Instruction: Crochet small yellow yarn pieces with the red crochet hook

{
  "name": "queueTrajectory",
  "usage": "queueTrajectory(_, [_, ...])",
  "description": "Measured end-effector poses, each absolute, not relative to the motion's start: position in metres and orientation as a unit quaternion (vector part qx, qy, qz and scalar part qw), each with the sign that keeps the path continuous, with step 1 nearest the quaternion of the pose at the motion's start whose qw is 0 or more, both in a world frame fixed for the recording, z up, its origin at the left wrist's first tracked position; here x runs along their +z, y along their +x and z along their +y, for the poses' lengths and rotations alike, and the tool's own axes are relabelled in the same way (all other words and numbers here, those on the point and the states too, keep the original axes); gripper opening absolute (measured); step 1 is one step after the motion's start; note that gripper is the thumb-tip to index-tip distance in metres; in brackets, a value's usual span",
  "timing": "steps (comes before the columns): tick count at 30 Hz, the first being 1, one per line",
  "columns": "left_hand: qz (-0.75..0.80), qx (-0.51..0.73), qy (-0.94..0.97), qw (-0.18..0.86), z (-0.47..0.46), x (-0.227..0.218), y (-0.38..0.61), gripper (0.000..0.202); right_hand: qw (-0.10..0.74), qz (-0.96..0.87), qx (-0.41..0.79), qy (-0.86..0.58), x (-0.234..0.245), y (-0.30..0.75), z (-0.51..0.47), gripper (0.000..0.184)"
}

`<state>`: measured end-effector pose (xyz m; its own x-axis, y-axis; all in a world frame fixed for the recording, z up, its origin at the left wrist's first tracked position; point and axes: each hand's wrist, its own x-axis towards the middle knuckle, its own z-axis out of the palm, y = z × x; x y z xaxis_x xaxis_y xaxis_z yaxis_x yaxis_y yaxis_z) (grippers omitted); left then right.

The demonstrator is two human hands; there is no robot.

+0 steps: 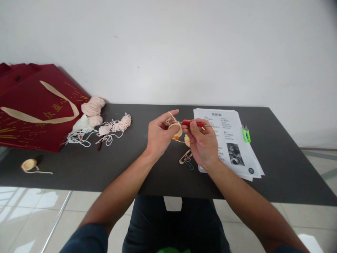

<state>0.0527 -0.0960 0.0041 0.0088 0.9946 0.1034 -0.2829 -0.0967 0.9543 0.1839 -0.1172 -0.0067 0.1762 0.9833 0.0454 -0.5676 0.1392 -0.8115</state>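
My left hand [160,135] pinches a small cream crochet piece [179,131], with yarn running up over the raised index finger. An orange bit, perhaps a stitch marker [175,138], shows at its lower edge. In my right hand [204,144] is a crochet hook [186,122] with a red handle; its metal shaft points left and meets the yarn at the piece. Partly behind my right hand sits a pale yellow ball of yarn [187,140]. Below it on the table lie a large safety pin [185,157] and a teal chain-like strand [190,165].
Printed sheets [223,140] lie at right, with green thread snips [246,134] on their edge. Pink yarn [93,106] and tangled pale strands [116,128] lie left, beside a dark red gift bag [39,105]. A cream crocheted cup [29,164] sits near the left front edge.
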Motion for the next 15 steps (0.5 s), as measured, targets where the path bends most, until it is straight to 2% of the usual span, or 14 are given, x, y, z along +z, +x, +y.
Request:
queueTrajectory(5, [0.395, 0.586, 0.451, 0.545, -0.0967, 0.0045, 0.0533, 0.056, 0.690, -0.316, 0.561, -0.332, -0.0052, 0.1836, -0.1171, 0.015])
queueTrajectory(15, [0.409, 0.593, 0.442, 0.535, -0.0985, 0.0065, 0.0533, 0.053, 0.692, -0.339, 0.544, -0.331, -0.0042, 0.1833, -0.1177, 0.015])
